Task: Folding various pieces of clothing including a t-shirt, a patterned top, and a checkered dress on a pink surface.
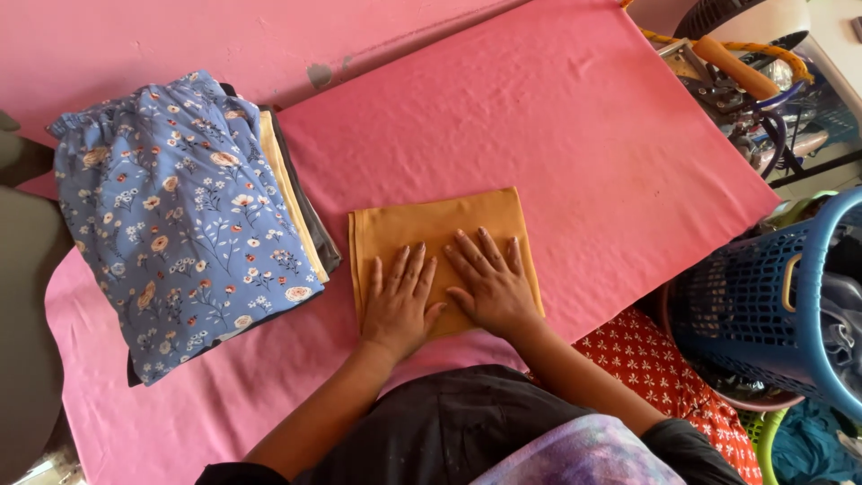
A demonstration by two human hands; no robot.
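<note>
Two hands, flat and side by side, are pressing down on a folded mustard-yellow cloth [431, 235] at the middle of the pink padded board [584, 135]. The cloth is a neat rectangle, smooth across the top, its left edge showing a doubled fold line, its near edge hidden under the palms. The left hand [398, 304] lies open, fingers spread a little and pointing to about 12 o'clock, palm down on the cloth's near left part. The right hand [489, 283] is just as open, fingers fanned toward 11 o'clock, thumb tucked in beside the left hand's thumb; the two are close together, nearly touching. Neither hand grips anything, both simply rest flat on the fabric.

Over at 9 o'clock from the cloth sits a stack of folded clothes, topped by a blue floral garment [180, 220], with yellow and grey edges peeking out on its right side, just beside the mustard cloth but apart from it. At 3 o'clock, off the board's edge, a blue plastic laundry basket [763, 305] stands, and a red patterned fabric [655, 364] lies next to it at about 4 o'clock.
</note>
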